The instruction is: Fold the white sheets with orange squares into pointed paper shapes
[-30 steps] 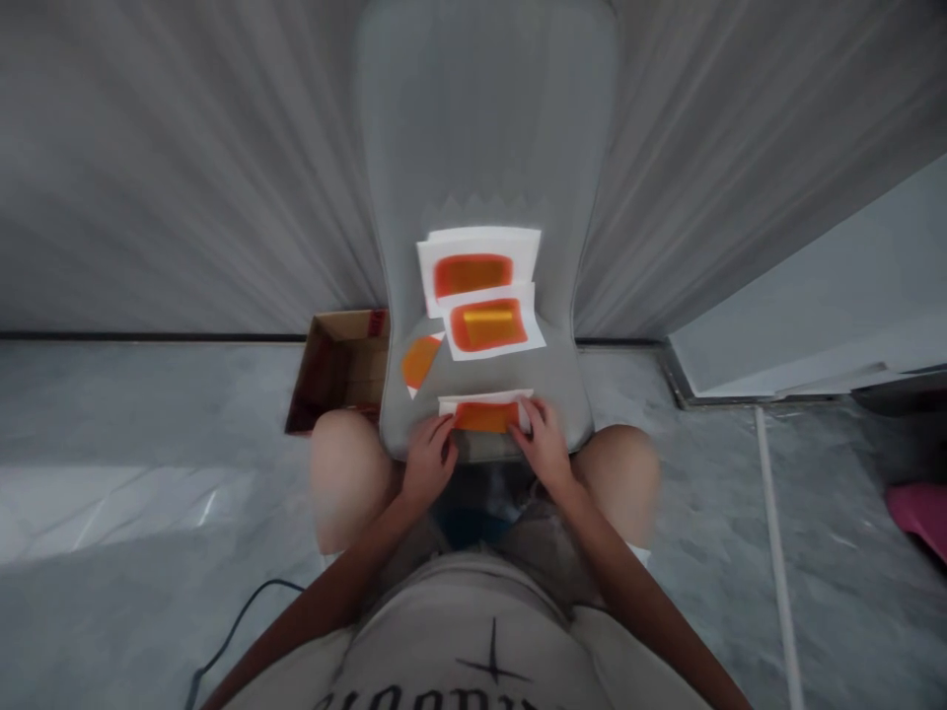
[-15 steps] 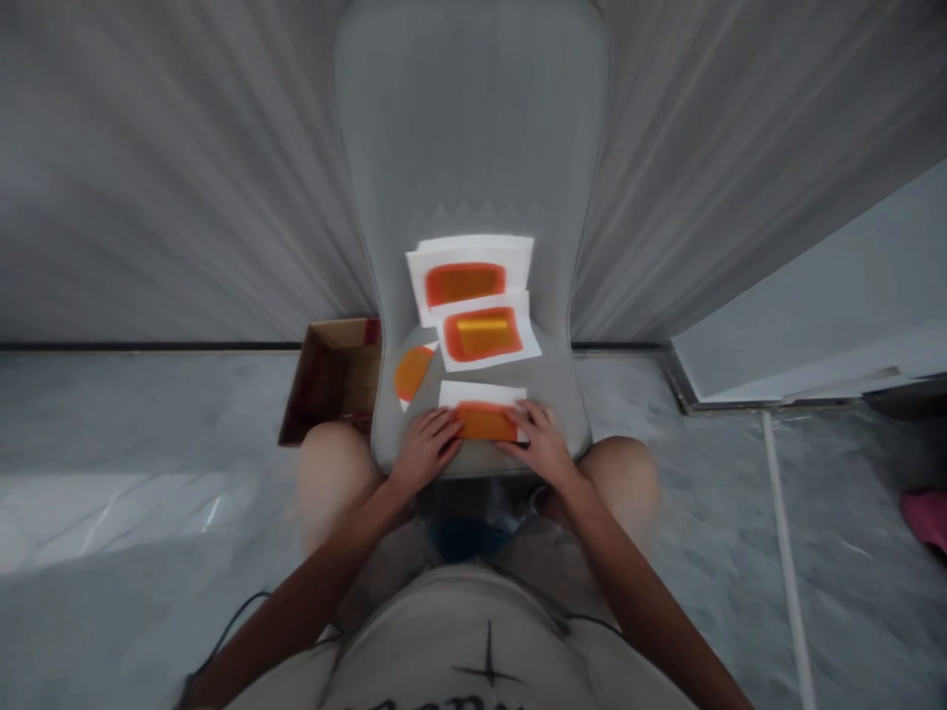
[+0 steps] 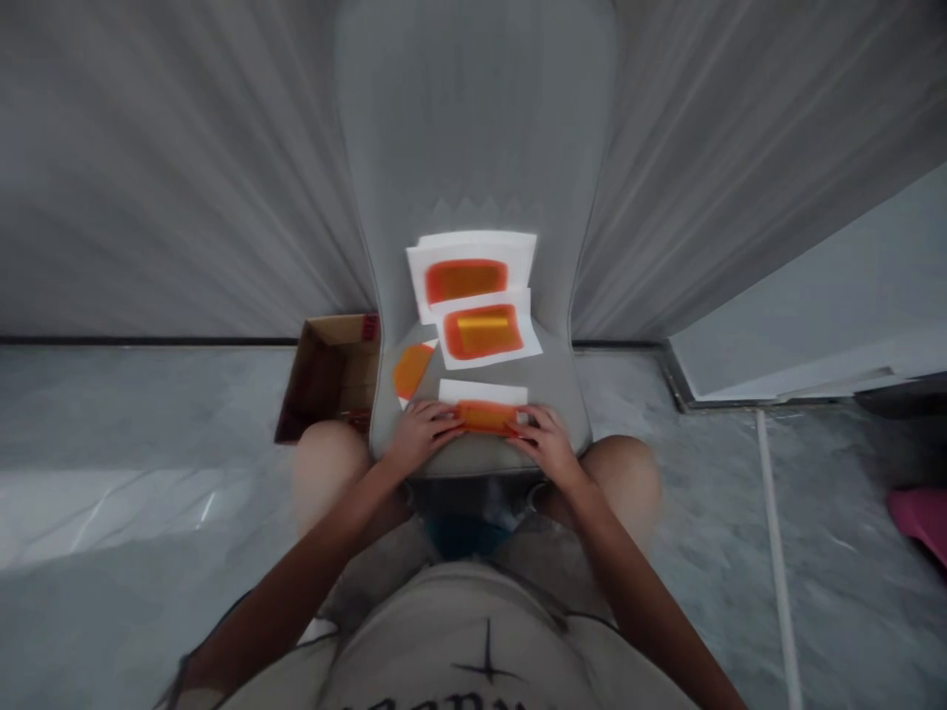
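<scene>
Head view: left hand [image 3: 423, 434] is touching the left end of an orange-and-white strip [image 3: 484, 416], right hand [image 3: 547, 441] the right end. Both are staying half curled, thumbs near fingertips; can't tell if they're actually pinching. Strip is lying near the front edge of a grey chair [image 3: 488, 460]. Orange-printed white sheets [image 3: 483, 330] are overlapping behind it. Cardboard box [image 3: 341, 329] is standing left of the chair.

Left hand [image 3: 423, 432] opposite right hand [image 3: 548, 444], palms-down
</scene>
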`<state>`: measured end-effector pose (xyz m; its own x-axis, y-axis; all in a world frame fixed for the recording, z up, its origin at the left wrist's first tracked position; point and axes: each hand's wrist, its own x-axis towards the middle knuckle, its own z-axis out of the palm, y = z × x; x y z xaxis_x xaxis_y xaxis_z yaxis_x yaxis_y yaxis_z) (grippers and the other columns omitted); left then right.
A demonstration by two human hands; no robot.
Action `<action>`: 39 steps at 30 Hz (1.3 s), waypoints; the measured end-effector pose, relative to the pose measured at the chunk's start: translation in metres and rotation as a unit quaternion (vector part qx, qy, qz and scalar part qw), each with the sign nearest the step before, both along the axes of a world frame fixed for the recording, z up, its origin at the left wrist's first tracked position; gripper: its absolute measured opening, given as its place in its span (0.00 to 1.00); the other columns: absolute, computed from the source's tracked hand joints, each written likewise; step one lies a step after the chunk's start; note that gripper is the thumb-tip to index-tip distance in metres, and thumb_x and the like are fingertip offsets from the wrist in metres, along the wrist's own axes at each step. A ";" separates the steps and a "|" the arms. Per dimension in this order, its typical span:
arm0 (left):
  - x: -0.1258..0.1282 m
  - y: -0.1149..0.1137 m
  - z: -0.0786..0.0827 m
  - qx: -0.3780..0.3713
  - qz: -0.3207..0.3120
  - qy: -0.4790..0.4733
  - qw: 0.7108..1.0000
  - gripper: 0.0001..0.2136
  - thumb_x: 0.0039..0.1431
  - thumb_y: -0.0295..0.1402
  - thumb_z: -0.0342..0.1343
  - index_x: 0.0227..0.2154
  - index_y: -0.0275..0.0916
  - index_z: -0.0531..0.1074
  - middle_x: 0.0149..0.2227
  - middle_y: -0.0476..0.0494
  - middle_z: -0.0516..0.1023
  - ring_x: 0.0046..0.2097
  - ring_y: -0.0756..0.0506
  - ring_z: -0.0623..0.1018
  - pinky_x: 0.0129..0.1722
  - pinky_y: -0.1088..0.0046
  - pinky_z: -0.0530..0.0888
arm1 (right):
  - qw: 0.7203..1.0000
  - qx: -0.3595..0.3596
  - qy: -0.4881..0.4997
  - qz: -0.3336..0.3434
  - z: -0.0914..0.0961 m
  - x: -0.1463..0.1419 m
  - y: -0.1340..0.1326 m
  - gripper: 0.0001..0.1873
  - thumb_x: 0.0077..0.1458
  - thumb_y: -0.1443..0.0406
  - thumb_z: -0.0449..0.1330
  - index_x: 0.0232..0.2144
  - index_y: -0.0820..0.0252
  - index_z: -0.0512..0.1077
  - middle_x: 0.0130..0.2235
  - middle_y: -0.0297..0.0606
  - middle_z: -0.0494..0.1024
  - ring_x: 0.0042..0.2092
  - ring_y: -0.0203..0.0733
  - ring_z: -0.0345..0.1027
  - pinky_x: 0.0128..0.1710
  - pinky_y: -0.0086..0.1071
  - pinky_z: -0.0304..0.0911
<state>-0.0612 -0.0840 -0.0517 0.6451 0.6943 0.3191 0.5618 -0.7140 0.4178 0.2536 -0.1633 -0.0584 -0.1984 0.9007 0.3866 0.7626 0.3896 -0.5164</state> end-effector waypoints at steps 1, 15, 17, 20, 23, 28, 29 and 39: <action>-0.001 0.003 0.000 -0.010 -0.009 -0.001 1.000 0.11 0.71 0.44 0.59 0.48 0.52 0.84 0.54 0.44 0.82 0.55 0.41 0.79 0.56 0.58 0.73 | 1.000 -0.004 0.004 0.007 0.000 0.001 0.000 0.12 0.65 0.56 0.66 0.48 0.46 0.84 0.57 0.42 0.79 0.58 0.52 0.70 0.57 0.48 0.72; 0.030 0.001 0.018 0.031 0.151 0.011 0.988 0.16 0.74 0.38 0.53 0.58 0.43 0.77 0.52 0.38 0.83 0.54 0.38 0.80 0.56 0.55 0.76 | 0.990 -0.044 0.057 -0.123 -0.011 -0.018 0.018 0.19 0.72 0.54 0.56 0.39 0.56 0.83 0.44 0.44 0.82 0.45 0.48 0.74 0.48 0.42 0.68; 0.034 -0.008 0.019 0.092 0.127 0.037 0.987 0.17 0.73 0.32 0.53 0.61 0.44 0.75 0.59 0.39 0.80 0.61 0.36 0.77 0.64 0.51 0.71 | 0.989 -0.039 0.048 -0.136 -0.012 -0.021 0.018 0.19 0.71 0.54 0.56 0.40 0.56 0.82 0.45 0.44 0.82 0.45 0.48 0.73 0.47 0.42 0.67; 0.039 -0.020 0.018 0.115 0.006 0.069 0.991 0.20 0.72 0.27 0.51 0.63 0.48 0.73 0.64 0.45 0.77 0.66 0.40 0.73 0.71 0.52 0.64 | 0.989 -0.036 0.039 -0.138 -0.013 -0.022 0.018 0.18 0.71 0.54 0.56 0.39 0.56 0.82 0.45 0.44 0.81 0.45 0.48 0.73 0.46 0.41 0.67; 0.043 -0.029 0.014 0.106 -0.017 0.073 0.992 0.22 0.72 0.28 0.51 0.66 0.45 0.70 0.65 0.44 0.75 0.69 0.40 0.71 0.73 0.50 0.62 | 0.989 -0.032 0.025 -0.144 -0.010 -0.022 0.017 0.17 0.71 0.55 0.56 0.40 0.56 0.82 0.45 0.44 0.81 0.45 0.48 0.73 0.47 0.42 0.67; 0.046 -0.036 0.006 0.079 -0.003 0.054 0.995 0.24 0.72 0.32 0.52 0.68 0.41 0.68 0.66 0.40 0.73 0.71 0.38 0.69 0.72 0.50 0.65 | 0.989 0.060 -0.037 -0.131 0.001 -0.037 0.003 0.14 0.70 0.60 0.58 0.50 0.56 0.80 0.50 0.46 0.82 0.53 0.51 0.73 0.56 0.48 0.67; 0.046 -0.037 0.005 0.076 -0.004 0.053 0.996 0.24 0.71 0.33 0.52 0.68 0.41 0.67 0.67 0.39 0.73 0.71 0.38 0.69 0.72 0.50 0.65 | 0.989 0.081 -0.054 -0.115 0.002 -0.043 -0.001 0.16 0.69 0.61 0.58 0.54 0.57 0.79 0.52 0.47 0.81 0.56 0.52 0.71 0.60 0.49 0.65; 0.042 -0.046 0.006 0.063 0.028 0.062 0.996 0.26 0.71 0.32 0.51 0.70 0.42 0.65 0.70 0.39 0.68 0.73 0.36 0.64 0.75 0.44 0.58 | 0.992 -0.001 -0.097 -0.076 -0.017 -0.071 -0.020 0.26 0.71 0.65 0.51 0.68 0.62 0.66 0.65 0.51 0.74 0.69 0.54 0.63 0.71 0.56 0.55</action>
<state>-0.0195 -0.1298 -0.0456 0.6458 0.6898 0.3271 0.6440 -0.7224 0.2519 0.1823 -0.1831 -0.0758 -0.1303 0.9267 0.3525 0.8978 0.2611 -0.3546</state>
